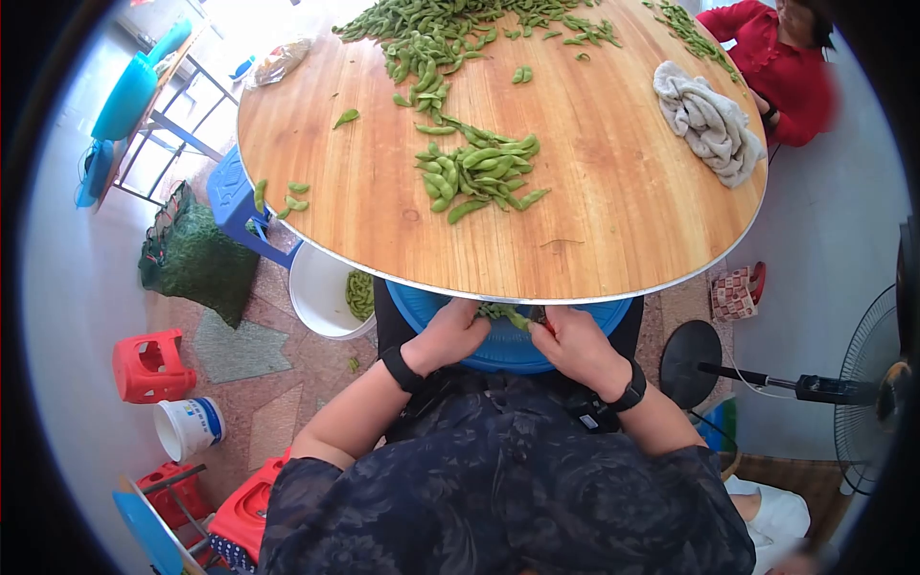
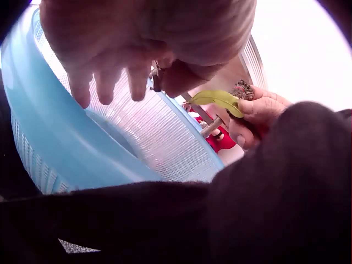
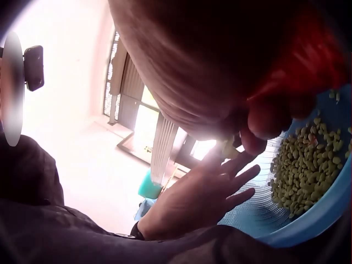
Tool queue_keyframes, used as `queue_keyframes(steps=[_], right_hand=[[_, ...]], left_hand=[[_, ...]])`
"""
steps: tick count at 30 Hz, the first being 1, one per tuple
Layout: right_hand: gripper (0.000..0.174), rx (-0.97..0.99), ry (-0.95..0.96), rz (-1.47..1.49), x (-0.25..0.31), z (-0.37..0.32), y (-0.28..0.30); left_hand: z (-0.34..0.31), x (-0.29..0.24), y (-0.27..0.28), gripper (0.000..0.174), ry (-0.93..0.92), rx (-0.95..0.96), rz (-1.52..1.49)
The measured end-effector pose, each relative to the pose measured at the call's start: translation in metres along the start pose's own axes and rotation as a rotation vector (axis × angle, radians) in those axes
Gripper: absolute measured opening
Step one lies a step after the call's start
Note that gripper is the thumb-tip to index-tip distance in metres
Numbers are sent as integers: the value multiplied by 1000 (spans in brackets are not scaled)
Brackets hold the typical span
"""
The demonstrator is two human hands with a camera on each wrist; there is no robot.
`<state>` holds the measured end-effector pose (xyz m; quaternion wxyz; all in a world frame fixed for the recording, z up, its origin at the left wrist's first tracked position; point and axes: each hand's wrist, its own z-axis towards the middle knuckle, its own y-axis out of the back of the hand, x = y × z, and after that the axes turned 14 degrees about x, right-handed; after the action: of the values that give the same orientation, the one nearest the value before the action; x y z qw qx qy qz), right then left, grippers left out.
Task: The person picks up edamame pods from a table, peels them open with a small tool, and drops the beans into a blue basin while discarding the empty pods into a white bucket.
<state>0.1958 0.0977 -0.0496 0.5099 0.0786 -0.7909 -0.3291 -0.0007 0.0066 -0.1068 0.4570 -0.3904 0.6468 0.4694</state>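
Below the table edge, my left hand and right hand face each other over a blue basket. Green pods lie between them. The left wrist view shows my left hand pinching a small, backlit piece, likely a pod, its other fingers extended. There, my right hand pinches a green pod. Something red shows at my right hand, its shape unclear. Shelled beans cover part of the basket's bottom in the right wrist view.
A round wooden table bears heaped pods, a smaller pile and a cloth. At left stand a white bucket, a blue stool and a green sack. A fan is at right; a person in red sits across.
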Motion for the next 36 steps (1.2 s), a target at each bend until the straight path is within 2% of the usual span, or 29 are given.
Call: queue_keyframes(steps=[2,5,6,8,10,11,12,13,14,16,20,22,24,25,27,28,30,31,33,36], right_hand=[[21,1,7,-7,7,-4,0],[23,48,90,7,22,-6,4],[22,106,110,-36,28,-7,9],[21,202,112,-87,56,-6,31],[20,160,156,-139,79,4,51],[19,118,186,-180,87,13,59],[19,117,194,-186,89,28,63],[16,28,271,-248,91,47,66],[14,-62,350,-311,93,65,67],[14,-120,329,-403,102,95,66],[17,-213,209,-622,105,136,53],[18,-188,177,-654,105,140,54],[16,-261,165,-582,96,139,55],[16,-260,158,-592,91,136,59],[16,-286,260,-422,80,124,67],[16,-285,250,-427,80,116,70],[17,-231,304,-352,85,98,74],[17,-228,300,-354,84,95,73],[19,-305,282,-423,81,92,75],[17,-273,315,-471,74,103,72]], left_hand=[[-7,-12,2,34,-19,0,49],[-18,-10,9,25,142,268,-127],[-26,-13,6,21,30,144,-241],[-52,-33,24,18,119,88,-260],[-82,-29,37,20,64,-94,-528],[-98,-26,48,23,42,-202,-456],[-116,-16,60,27,131,-324,-430],[-130,-2,65,32,124,-527,-390],[-145,5,72,32,115,-534,-388],[-165,11,85,36,215,-800,-197],[-176,1,86,38,183,-809,-308],[-167,0,78,36,161,-716,-320],[-154,-5,69,30,101,-687,-343],[-146,-10,67,26,85,-568,-379],[-129,-27,64,21,98,-357,-404],[-117,-36,63,21,96,-349,-413],[-93,-50,59,23,90,-146,-714],[-81,-56,57,23,90,-144,-718],[-57,-68,53,27,98,-5,-741],[-37,-78,45,27,116,74,-664]])
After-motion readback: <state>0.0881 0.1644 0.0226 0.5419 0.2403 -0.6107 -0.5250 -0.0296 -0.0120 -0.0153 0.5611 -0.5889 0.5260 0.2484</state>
